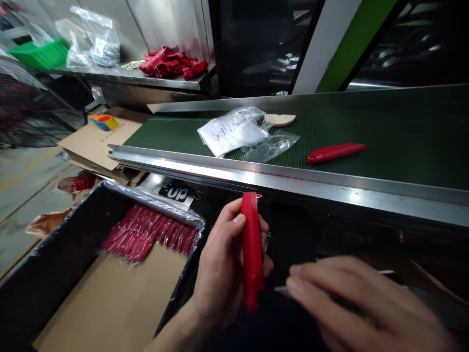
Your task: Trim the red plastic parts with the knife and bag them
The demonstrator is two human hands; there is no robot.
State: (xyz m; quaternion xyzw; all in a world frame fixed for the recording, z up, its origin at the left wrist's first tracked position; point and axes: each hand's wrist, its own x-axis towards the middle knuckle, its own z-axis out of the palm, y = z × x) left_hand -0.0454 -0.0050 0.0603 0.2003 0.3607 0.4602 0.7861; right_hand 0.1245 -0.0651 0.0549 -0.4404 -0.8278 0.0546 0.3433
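Observation:
My left hand (223, 259) is wrapped round a long red plastic part (251, 244), held nearly upright in front of the conveyor's near rail. A small red sliver sticks out by its top end. To the right, my right hand (351, 298) is blurred, its thumb and fingers pinched on a thin tool with a greyish tip (280, 289). That tip points at the lower end of the red part and is apart from it. The rest of the tool is hidden in my hand. Another red part (336, 152) lies on the green conveyor belt (403, 132).
A plastic-bagged white packet (234, 129) and a beige half-round piece (281, 120) lie on the belt. At lower left, a lined bin (44, 259) holds bagged red parts (146, 232) on cardboard. Red pieces (172, 62) are heaped on the metal shelf. A fan (32, 102) stands far left.

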